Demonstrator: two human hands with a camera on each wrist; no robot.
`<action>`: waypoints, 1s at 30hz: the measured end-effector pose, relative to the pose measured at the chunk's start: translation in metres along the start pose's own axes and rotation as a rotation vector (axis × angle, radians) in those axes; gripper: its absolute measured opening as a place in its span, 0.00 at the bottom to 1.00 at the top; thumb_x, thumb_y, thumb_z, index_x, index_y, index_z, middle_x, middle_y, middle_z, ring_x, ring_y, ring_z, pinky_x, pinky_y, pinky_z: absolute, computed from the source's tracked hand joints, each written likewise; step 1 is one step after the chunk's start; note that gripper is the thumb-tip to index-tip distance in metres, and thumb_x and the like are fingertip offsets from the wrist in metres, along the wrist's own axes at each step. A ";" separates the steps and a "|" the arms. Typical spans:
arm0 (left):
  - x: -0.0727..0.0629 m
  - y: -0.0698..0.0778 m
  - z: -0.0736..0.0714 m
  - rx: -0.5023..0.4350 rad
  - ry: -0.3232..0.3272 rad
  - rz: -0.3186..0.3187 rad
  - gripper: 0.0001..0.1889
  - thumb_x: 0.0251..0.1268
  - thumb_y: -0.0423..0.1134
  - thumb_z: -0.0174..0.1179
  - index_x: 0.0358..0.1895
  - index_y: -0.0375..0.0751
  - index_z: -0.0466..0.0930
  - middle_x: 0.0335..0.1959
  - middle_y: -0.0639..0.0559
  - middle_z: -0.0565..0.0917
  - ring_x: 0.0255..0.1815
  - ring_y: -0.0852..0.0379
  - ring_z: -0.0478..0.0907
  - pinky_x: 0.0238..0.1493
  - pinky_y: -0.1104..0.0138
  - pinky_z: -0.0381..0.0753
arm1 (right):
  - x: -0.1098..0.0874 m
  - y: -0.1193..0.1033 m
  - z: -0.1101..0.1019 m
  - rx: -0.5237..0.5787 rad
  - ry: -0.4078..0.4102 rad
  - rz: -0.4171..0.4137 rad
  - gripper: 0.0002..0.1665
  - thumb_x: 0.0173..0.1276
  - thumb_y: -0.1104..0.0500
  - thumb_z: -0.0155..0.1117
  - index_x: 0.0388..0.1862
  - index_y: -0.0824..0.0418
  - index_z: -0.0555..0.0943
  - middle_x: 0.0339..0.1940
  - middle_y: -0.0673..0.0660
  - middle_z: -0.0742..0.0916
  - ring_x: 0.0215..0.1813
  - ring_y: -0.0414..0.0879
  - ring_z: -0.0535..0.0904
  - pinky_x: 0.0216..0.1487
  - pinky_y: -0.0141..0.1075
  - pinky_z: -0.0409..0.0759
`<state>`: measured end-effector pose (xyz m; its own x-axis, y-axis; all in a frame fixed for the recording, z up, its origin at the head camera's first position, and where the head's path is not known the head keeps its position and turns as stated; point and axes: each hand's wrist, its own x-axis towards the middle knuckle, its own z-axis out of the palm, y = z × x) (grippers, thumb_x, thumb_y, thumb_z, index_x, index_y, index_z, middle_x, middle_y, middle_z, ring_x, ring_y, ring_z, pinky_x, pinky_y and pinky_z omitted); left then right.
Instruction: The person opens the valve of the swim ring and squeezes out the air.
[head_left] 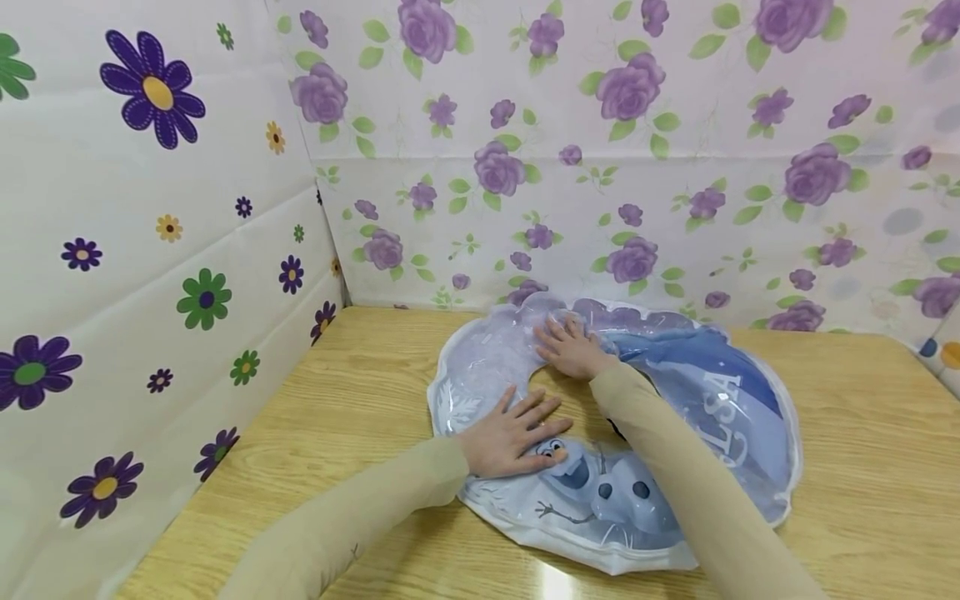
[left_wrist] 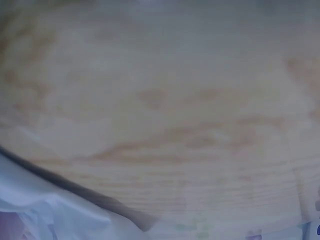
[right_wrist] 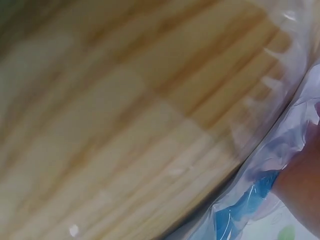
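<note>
Beige fabric sleeves (head_left: 682, 467) reach a blue-white plastic ring (head_left: 480, 362); left hand (head_left: 512, 437) on its left, right hand (head_left: 574, 347) on its rear, splayed without gripping, apparently steadying it.

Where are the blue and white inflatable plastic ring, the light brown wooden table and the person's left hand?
Blue and white inflatable plastic ring (head_left: 761, 442): head view, its right side.
Light brown wooden table (head_left: 360, 400): head view, bare wood left of the ring.
Person's left hand (head_left: 513, 437): head view, back of the hand.
</note>
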<state>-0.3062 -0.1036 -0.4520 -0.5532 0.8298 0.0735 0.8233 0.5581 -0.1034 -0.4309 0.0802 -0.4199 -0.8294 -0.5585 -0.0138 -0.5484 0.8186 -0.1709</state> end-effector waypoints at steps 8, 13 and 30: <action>0.001 0.001 -0.005 -0.060 -0.022 -0.012 0.33 0.66 0.66 0.25 0.72 0.58 0.43 0.72 0.48 0.42 0.69 0.48 0.33 0.61 0.45 0.36 | 0.000 -0.003 -0.004 0.013 -0.073 0.016 0.35 0.72 0.39 0.34 0.73 0.52 0.50 0.72 0.59 0.49 0.69 0.61 0.35 0.55 0.67 0.39; 0.002 0.000 -0.004 -0.070 -0.025 -0.015 0.33 0.65 0.66 0.25 0.72 0.59 0.43 0.72 0.49 0.41 0.69 0.48 0.32 0.61 0.45 0.37 | -0.001 -0.005 -0.005 0.017 -0.084 0.013 0.35 0.72 0.39 0.34 0.73 0.52 0.50 0.72 0.60 0.49 0.68 0.63 0.36 0.53 0.68 0.40; 0.000 -0.002 0.001 -0.096 -0.042 -0.028 0.33 0.65 0.67 0.26 0.72 0.61 0.40 0.72 0.51 0.39 0.69 0.51 0.30 0.62 0.47 0.37 | 0.002 -0.010 -0.002 -0.056 -0.101 0.054 0.36 0.70 0.37 0.37 0.72 0.49 0.53 0.72 0.58 0.51 0.69 0.61 0.38 0.51 0.70 0.43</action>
<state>-0.3078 -0.1047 -0.4526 -0.5795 0.8143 0.0333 0.8146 0.5800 -0.0062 -0.4278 0.0714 -0.4163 -0.8447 -0.5214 -0.1211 -0.5102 0.8527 -0.1122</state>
